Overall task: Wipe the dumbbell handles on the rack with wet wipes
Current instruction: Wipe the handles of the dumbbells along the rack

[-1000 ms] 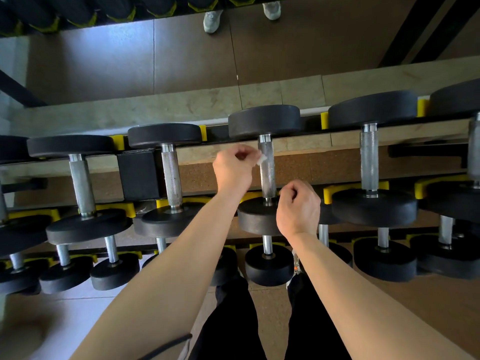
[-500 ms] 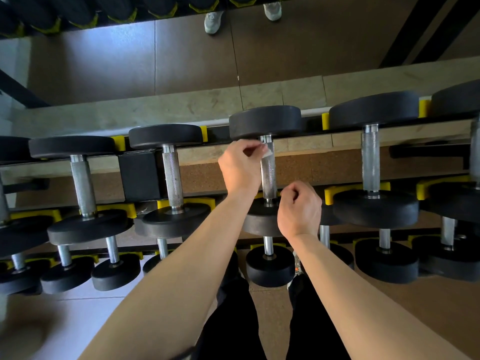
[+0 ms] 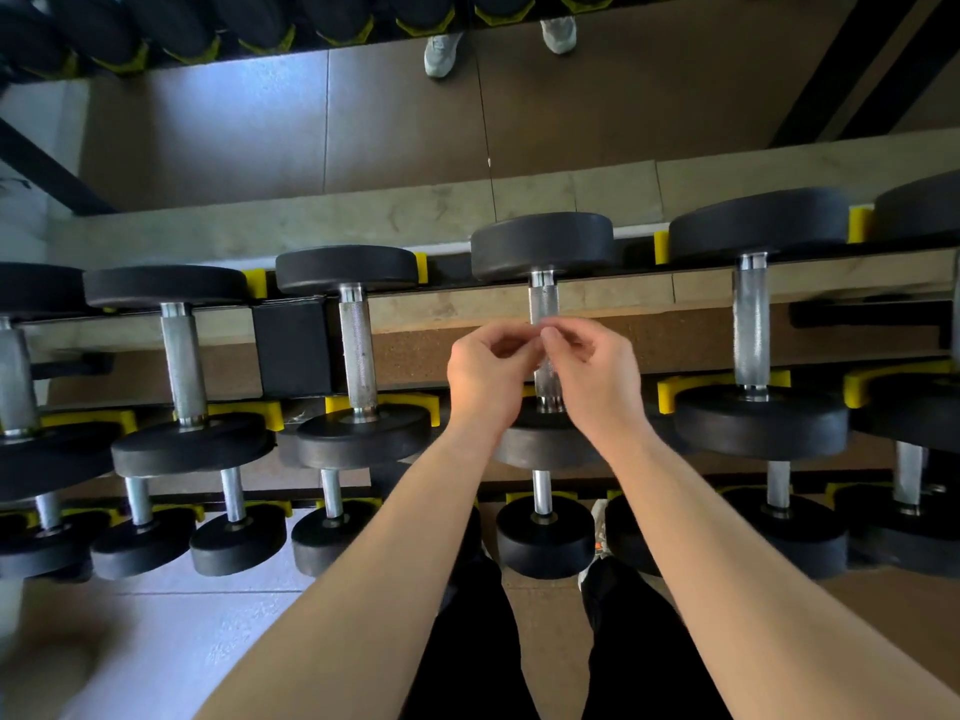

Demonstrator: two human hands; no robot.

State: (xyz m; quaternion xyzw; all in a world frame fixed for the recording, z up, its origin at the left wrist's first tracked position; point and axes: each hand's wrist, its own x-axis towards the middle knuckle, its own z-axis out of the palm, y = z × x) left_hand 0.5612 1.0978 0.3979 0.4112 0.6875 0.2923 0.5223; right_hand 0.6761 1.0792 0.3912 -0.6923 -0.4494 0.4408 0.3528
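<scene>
The left hand (image 3: 483, 379) and right hand (image 3: 595, 379) pinched with curled fingertips what seemed a soft, limp wet wipe (image 3: 542, 324), barely visible, before the stiff, knurled dumbbell handle (image 3: 543, 302) on the rack (image 3: 291, 348), probably best wrapped mid-shaft.

The left hand (image 3: 485, 376) and right hand (image 3: 597, 379) hide the middle of the handle (image 3: 543, 304). What their fingers (image 3: 551, 335) pinch is too small to tell. The leftmost dumbbell (image 3: 31, 291) and rightmost dumbbell (image 3: 919, 207) are cut off by the edges. The top edge cuts off the wearer of the shoes (image 3: 441, 52).
</scene>
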